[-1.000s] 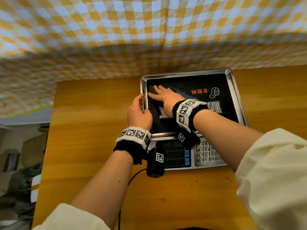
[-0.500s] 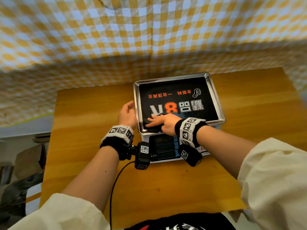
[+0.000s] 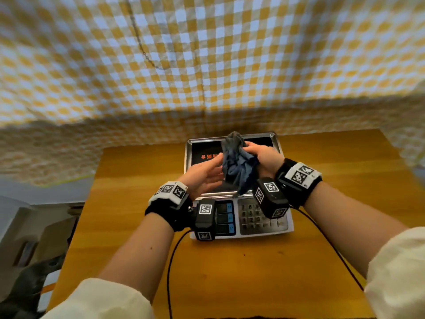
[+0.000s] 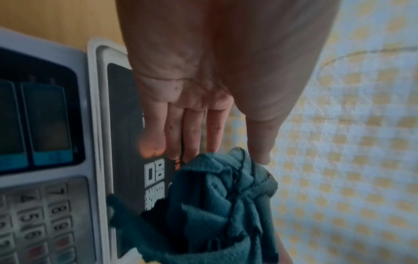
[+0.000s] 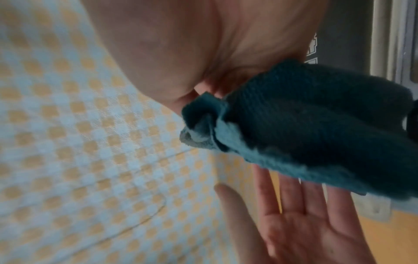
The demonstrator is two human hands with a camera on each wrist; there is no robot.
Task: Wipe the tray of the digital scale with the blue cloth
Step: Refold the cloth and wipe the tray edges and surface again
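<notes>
The blue cloth (image 3: pixel 238 162) hangs bunched above the scale, gripped by my right hand (image 3: pixel 262 155). In the right wrist view the blue cloth (image 5: pixel 316 125) trails from that hand's curled fingers. My left hand (image 3: pixel 204 173) is flat with the palm up, just left of the cloth, fingertips close to it; in the left wrist view its straight fingers (image 4: pixel 192 130) reach toward the cloth (image 4: pixel 214 205). The steel tray (image 3: pixel 189 155) with its black printed mat lies below both hands on the digital scale (image 3: pixel 262 224), whose keypad and displays face me.
The scale stands on a wooden table (image 3: pixel 345 180) near its far edge. A yellow-and-white checked curtain (image 3: pixel 207 65) hangs right behind it. Black cables (image 3: pixel 171 261) run from the wrist cameras across the table's front. Grey clutter (image 3: pixel 23 238) lies beyond the left edge.
My right hand has lifted off the tray, bringing the cloth up bunched in its grip. My left hand let go of the tray's left rim and turned palm-up beside the cloth.
</notes>
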